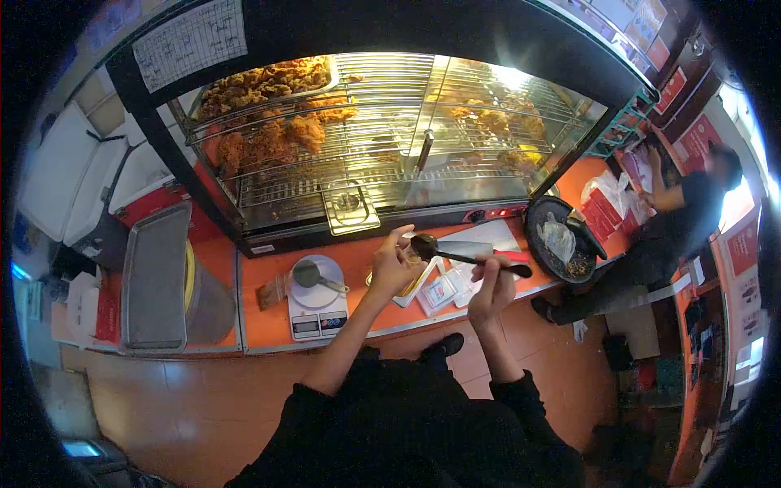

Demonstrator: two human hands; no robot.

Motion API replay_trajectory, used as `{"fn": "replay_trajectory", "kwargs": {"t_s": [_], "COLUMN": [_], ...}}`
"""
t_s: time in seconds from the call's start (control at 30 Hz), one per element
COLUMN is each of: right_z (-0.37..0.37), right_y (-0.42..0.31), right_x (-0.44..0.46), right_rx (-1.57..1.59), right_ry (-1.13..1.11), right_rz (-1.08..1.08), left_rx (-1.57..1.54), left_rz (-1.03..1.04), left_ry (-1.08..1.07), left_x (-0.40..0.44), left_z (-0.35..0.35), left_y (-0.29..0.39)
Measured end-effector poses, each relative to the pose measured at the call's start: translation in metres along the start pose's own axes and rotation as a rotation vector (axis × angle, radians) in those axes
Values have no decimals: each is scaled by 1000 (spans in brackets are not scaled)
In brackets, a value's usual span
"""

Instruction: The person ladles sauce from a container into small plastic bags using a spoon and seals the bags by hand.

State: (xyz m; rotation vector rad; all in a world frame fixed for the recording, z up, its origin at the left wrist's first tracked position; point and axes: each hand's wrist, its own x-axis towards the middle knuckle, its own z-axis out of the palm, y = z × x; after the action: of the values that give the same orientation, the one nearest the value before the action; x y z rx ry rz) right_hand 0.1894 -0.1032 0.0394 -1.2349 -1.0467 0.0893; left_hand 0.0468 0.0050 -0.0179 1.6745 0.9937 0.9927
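A black spoon [476, 258] lies across the space between my two hands, above the orange counter [374, 325]. My right hand [491, 291] is closed round its handle. Near the dark bowl of the spoon is my left hand [394, 264], its fingers curled; what they hold, if anything, is hidden. Below the hands sits a light tray [416, 286], partly covered by my left hand. Next to it are small printed packets [442, 293]. To the left, a kitchen scale [318, 319] bears a dark measuring cup [307, 273].
A heated glass cabinet [390, 213] with fried food stands behind my hands. A metal container [351, 213] juts from its front. At the right are a black pan [561, 268] and a person [687, 203]. A grey tray [154, 281] leans at the left.
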Motion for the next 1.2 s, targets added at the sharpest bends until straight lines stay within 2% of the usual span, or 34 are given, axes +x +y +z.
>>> {"fn": "replay_trajectory", "kwargs": {"t_s": [0.1, 0.17, 0.2, 0.27, 0.4, 0.47, 0.5, 0.53, 0.63, 0.67, 0.7, 0.9, 1.03, 1.1, 1.2], "right_z": [1, -3, -4, -8, -11, -3, 1, 5, 19, 22, 23, 38, 44, 43, 38], "right_y": [12, 25, 31, 44, 77, 88, 90, 92, 83, 79, 66, 17, 23, 20, 17], "right_x": [5, 5, 5, 5, -7, -22, -30, -37, -52, -52, -50, -27, -27, -25, -16], "right_rx": [145, 345, 345, 490, 543, 278, 148, -28, -152, -182, -176, -76, -66, -69, -97], "right_ry": [138, 271, 272, 389, 471, 253, 135, -18, -349, -436, -525, -546, -455, -367, -329], "right_rz": [131, 336, 339, 535, 674, 582, 527, 506, 120, -51, -54, -103, -192, -207, -229], "left_rx": [-53, -58, -56, -59, -49, -2, 46, 48, 174, 82, -10, -259, -250, -479, -445], "left_rz": [38, 45, 43, 10, 27, 14, 119, 119, 167, 153, 139, -99, -33, 20, 17], "left_ry": [-10, -3, -4, -30, 14, 59, 109, 105, 160, 147, 134, 2, -24, -19, -15], "left_x": [0, -2, -4, -8, -12, -13, -13, -14, -17, -18, -19, -30, -33, -35, -37], "left_z": [3, 3, 2, -2, -11, -17, -18, -21, -26, -25, -24, -24, -26, -28, -41], "left_y": [-9, -11, -9, -6, -24, -35, -40, -35, -28, -29, -30, 5, 19, 23, 26]}}
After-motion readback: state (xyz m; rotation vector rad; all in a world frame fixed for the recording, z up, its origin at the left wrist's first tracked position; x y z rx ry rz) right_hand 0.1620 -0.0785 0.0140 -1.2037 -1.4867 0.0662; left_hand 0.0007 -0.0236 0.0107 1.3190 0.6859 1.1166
